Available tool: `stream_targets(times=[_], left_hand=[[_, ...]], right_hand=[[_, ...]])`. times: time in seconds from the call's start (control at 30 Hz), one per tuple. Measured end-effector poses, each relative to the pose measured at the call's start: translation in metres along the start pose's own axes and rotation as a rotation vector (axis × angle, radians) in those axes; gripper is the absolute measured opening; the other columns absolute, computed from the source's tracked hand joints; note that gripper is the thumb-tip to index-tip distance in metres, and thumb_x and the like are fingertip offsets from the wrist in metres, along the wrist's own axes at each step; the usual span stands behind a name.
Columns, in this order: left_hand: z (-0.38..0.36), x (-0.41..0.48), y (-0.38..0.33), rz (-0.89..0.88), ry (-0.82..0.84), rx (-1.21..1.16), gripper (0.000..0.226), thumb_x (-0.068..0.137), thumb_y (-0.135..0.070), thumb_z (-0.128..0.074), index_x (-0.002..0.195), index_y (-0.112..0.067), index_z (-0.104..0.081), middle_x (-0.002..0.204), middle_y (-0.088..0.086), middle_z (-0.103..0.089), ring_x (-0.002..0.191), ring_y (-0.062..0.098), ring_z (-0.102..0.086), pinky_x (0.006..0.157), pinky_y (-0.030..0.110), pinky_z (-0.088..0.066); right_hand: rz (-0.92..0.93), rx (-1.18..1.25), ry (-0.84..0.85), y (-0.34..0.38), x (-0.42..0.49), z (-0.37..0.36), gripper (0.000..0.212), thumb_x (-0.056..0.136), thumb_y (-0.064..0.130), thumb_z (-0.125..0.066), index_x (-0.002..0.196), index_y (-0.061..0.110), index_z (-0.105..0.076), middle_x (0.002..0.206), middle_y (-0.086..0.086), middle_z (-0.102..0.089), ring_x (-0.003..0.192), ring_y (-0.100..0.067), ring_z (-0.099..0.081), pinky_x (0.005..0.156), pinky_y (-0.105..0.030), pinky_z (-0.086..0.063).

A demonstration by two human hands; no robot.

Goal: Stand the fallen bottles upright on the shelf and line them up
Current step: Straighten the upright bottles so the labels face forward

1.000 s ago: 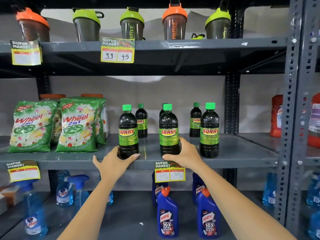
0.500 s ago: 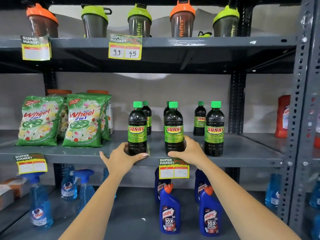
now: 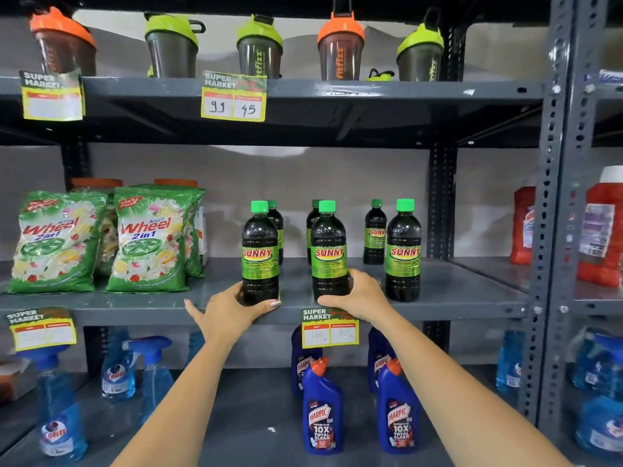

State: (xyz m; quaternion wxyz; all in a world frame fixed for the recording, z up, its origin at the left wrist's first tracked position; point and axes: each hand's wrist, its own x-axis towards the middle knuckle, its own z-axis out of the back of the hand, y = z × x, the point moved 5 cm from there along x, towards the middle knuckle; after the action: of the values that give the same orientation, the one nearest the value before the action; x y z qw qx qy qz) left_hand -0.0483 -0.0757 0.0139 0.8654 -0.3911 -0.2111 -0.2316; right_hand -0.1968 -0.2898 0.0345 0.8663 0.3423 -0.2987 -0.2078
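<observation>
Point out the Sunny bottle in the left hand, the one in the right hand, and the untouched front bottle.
Left-hand Sunny bottle (image 3: 260, 254): head view, on its label.
Right-hand Sunny bottle (image 3: 329, 254): head view, on its label.
Untouched front bottle (image 3: 403, 253): head view, on its label.

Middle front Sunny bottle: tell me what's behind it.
Behind the middle front bottle, which the right hand grips, stands another green-capped bottle. Only its cap edge and left side show; its label is covered.

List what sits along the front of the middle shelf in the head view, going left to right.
Left Wheel bag → right Wheel bag → left Sunny bottle, held at its base by the left hand → middle Sunny bottle, held by the right hand → right Sunny bottle, standing free.
</observation>
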Motion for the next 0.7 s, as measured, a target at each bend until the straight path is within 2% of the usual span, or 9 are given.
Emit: stream_targets(times=[0.2, 0.37, 0.43, 0.5, 0.53, 0.57, 0.6, 0.67, 0.7], left_hand=[[0.000, -0.001, 0.001, -0.012, -0.022, 0.000, 0.056, 0.057, -0.087, -0.052, 0.090, -0.043, -0.062, 0.087, -0.011, -0.071, 0.104, 0.017, -0.061, 0.110, 0.057, 0.012], [0.000, -0.002, 0.002, -0.013, -0.040, 0.012, 0.056, 0.056, -0.088, -0.050, 0.087, -0.043, -0.060, 0.080, -0.012, -0.068, 0.101, 0.016, -0.062, 0.110, 0.058, 0.010], [-0.001, -0.002, 0.001, -0.017, -0.023, 0.001, 0.060, 0.055, -0.089, -0.048, 0.090, -0.042, -0.062, 0.082, -0.012, -0.068, 0.102, 0.016, -0.062, 0.111, 0.060, 0.009], [-0.002, -0.002, 0.001, -0.018, 0.001, -0.012, 0.072, 0.053, -0.090, -0.046, 0.103, -0.040, -0.062, 0.096, -0.010, -0.070, 0.110, 0.018, -0.059, 0.110, 0.060, 0.010], [-0.002, -0.002, 0.001, -0.002, -0.009, -0.021, 0.081, 0.054, -0.089, -0.049, 0.115, -0.037, -0.060, 0.110, -0.007, -0.069, 0.119, 0.019, -0.054, 0.110, 0.060, 0.010], [0.000, -0.005, 0.000, 0.023, -0.055, -0.047, 0.089, 0.057, -0.086, -0.054, 0.127, -0.031, -0.055, 0.124, -0.002, -0.063, 0.127, 0.021, -0.046, 0.110, 0.059, 0.007], [0.003, -0.011, -0.004, 0.033, -0.141, -0.090, 0.090, 0.061, -0.081, -0.058, 0.132, -0.026, -0.051, 0.133, 0.001, -0.057, 0.132, 0.023, -0.040, 0.111, 0.059, 0.000], [0.012, -0.030, -0.024, -0.086, -0.410, -0.189, 0.068, 0.072, -0.068, -0.063, 0.120, -0.021, -0.059, 0.129, 0.002, -0.058, 0.125, 0.023, -0.042, 0.108, 0.053, -0.026], [0.014, -0.043, -0.040, -0.205, -0.503, -0.239, 0.053, 0.076, -0.061, -0.065, 0.108, -0.020, -0.063, 0.119, -0.001, -0.061, 0.116, 0.021, -0.048, 0.100, 0.045, -0.036]], right_hand=[[-0.024, -0.023, -0.043, -0.001, -0.002, 0.000, 0.072, 0.056, 0.049, -0.089, 0.116, 0.020, -0.060, 0.112, 0.004, -0.069, 0.096, -0.013, -0.064, 0.078, -0.028, -0.049], [-0.025, -0.047, -0.076, -0.001, -0.003, -0.002, 0.076, 0.053, 0.056, -0.087, 0.115, 0.022, -0.059, 0.111, 0.005, -0.069, 0.095, -0.013, -0.064, 0.078, -0.030, -0.051], [-0.029, -0.040, -0.072, -0.001, -0.005, -0.004, 0.081, 0.056, 0.056, -0.086, 0.122, 0.020, -0.055, 0.119, 0.002, -0.067, 0.105, -0.016, -0.064, 0.086, -0.035, -0.053], [-0.043, -0.031, -0.073, -0.002, -0.010, -0.003, 0.103, 0.057, 0.059, -0.085, 0.140, 0.016, -0.042, 0.136, -0.004, -0.057, 0.123, -0.023, -0.055, 0.097, -0.040, -0.047], [-0.031, 0.006, -0.118, -0.003, -0.015, 0.000, 0.111, 0.057, 0.062, -0.083, 0.146, 0.016, -0.035, 0.140, -0.005, -0.053, 0.128, -0.025, -0.051, 0.100, -0.042, -0.045], [0.016, 0.059, -0.220, -0.004, -0.022, 0.007, 0.108, 0.059, 0.064, -0.080, 0.146, 0.018, -0.036, 0.137, -0.004, -0.055, 0.126, -0.023, -0.052, 0.100, -0.042, -0.046], [0.098, 0.115, -0.377, -0.005, -0.031, 0.018, 0.095, 0.064, 0.062, -0.078, 0.141, 0.020, -0.042, 0.127, 0.001, -0.059, 0.119, -0.019, -0.055, 0.096, -0.041, -0.049], [0.249, 0.131, -0.747, -0.015, -0.053, 0.046, 0.062, 0.074, 0.049, -0.078, 0.124, 0.020, -0.054, 0.107, 0.007, -0.058, 0.104, -0.014, -0.054, 0.087, -0.040, -0.051], [0.256, 0.111, -0.875, -0.024, -0.059, 0.059, 0.056, 0.075, 0.044, -0.078, 0.119, 0.019, -0.055, 0.106, 0.006, -0.055, 0.103, -0.015, -0.050, 0.086, -0.042, -0.049]])
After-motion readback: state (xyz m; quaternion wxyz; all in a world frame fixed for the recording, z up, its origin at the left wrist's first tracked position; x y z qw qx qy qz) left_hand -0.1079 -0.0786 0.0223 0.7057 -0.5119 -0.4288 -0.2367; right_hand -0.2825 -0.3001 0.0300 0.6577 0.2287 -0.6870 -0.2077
